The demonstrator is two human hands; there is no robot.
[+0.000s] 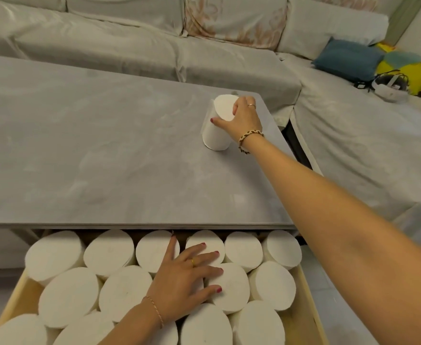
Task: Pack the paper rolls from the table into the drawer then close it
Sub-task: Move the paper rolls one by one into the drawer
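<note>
At the lower left of the frame the drawer [306, 295] stands pulled out below the table [92, 150] edge, crowded with upright packed rolls [67, 295] that touch one another. The left hand [187, 277], at lower centre, lies flat on their tops with fingers straight and spread, pressing rather than gripping. Just above and right of centre, the last paper roll [216, 130] stands upright on the grey tabletop near its far right corner, and the right hand [244, 118] has its thumb and fingers curled around the roll's top. The step in hand looks like picking up the final roll on the table; no other roll shows on the tabletop. The next move probably calls for lifting it clear, carrying it back to the drawer and finding or pressing open a gap among the tightly set rolls, then pushing the drawer shut. The tabletop is a matt, mottled grey. Beyond it a sofa [129, 33] under pale covers runs across the top and down the right side, with a blue cushion [346, 58], something yellow and a white headset [391, 88] at upper right.
</note>
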